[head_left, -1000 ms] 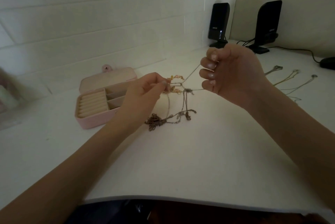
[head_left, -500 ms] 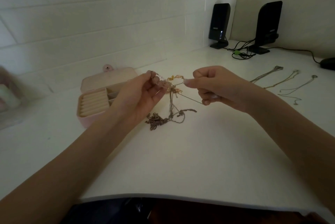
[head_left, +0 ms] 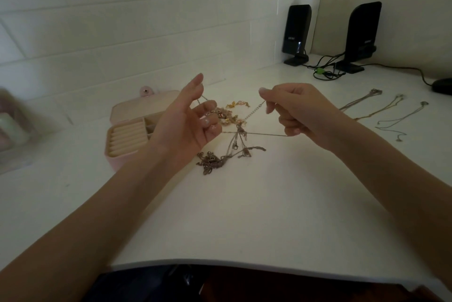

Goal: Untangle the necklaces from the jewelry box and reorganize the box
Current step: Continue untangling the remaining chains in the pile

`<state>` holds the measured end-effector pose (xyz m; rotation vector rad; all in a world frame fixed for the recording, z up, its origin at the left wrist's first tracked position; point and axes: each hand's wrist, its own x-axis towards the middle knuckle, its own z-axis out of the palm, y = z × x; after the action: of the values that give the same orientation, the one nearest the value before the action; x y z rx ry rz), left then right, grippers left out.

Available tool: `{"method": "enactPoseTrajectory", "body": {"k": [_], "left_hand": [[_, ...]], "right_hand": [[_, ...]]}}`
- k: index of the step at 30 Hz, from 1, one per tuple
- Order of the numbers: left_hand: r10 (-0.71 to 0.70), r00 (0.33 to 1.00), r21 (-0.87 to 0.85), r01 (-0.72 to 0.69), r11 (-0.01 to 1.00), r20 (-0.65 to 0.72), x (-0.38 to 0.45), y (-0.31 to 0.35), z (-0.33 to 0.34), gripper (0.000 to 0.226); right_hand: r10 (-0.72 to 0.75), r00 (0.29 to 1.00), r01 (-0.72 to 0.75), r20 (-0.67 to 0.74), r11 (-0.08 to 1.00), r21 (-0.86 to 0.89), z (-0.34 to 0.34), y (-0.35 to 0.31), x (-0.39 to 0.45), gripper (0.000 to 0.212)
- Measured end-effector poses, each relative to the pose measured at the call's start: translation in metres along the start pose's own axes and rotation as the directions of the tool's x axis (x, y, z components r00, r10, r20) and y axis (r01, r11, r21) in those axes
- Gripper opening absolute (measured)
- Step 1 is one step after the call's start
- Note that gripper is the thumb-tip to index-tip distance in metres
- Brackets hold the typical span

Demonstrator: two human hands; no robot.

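Currently both your forearms reach in from the near edge of the worktop (head_left: pixel 244 216), hands raised above its middle. Your left hand (head_left: pixel 193 118) is palm-up, index finger straight and pointing up, other fingers curled in, gripping one end of a thin chain and part of the gold tangle. Your right hand (head_left: pixel 298 111) is knuckles-out, thumb and index pinching a chain end, lower fingers curled round a second strand pulled taut between the hands. Tangled necklaces (head_left: pixel 230 145) hang from those strands, the lower clump resting on the worktop mid-way. Pink jewelry box (head_left: pixel 127 130) sits open toward the left back, just behind your left wrist. Three separated necklaces (head_left: pixel 381 113) lie laid out near the right edge. Two black speakers (head_left: pixel 296 32) stand at the back right corner.
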<state>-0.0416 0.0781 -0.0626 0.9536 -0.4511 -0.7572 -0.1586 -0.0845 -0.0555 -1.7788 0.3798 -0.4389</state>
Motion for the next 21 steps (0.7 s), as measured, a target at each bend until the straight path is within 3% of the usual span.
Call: {"method": "enactPoseTrajectory", "body": {"k": [3,7,13,16,19,21], "left_hand": [[0.134,0.983,0.059,-0.128,0.99,-0.124,0.0,0.001,0.001,0.046],[0.225,0.944,0.055,-0.218,0.974,-0.242,0.006,0.001,-0.007,0.072],[0.346,0.898,0.352,-0.242,0.904,-0.271,0.007,-0.002,-0.013,0.077],[0.272,0.935,0.273,-0.207,0.94,-0.229,0.007,0.0,-0.011,0.052],[0.071,0.992,0.071,-0.064,0.995,-0.102,0.0,0.001,-0.005,0.035],[0.062,0.996,0.223,-0.046,0.974,-0.062,-0.001,0.0,-0.007,0.032]], "right_hand": [[0.004,1.0,-0.006,0.021,0.994,0.106,-0.001,-0.002,-0.001,0.027],[0.038,0.997,-0.06,0.069,0.932,0.358,-0.005,-0.005,0.0,0.021],[0.018,0.991,-0.075,0.134,0.897,0.436,-0.014,-0.005,0.001,0.029],[0.012,0.991,-0.065,0.132,0.911,0.407,-0.015,-0.005,0.002,0.029],[0.009,0.993,-0.047,0.118,0.945,0.324,-0.015,-0.005,0.002,0.026],[0.012,0.997,-0.023,0.07,0.987,0.162,-0.013,-0.004,0.002,0.024]]}}
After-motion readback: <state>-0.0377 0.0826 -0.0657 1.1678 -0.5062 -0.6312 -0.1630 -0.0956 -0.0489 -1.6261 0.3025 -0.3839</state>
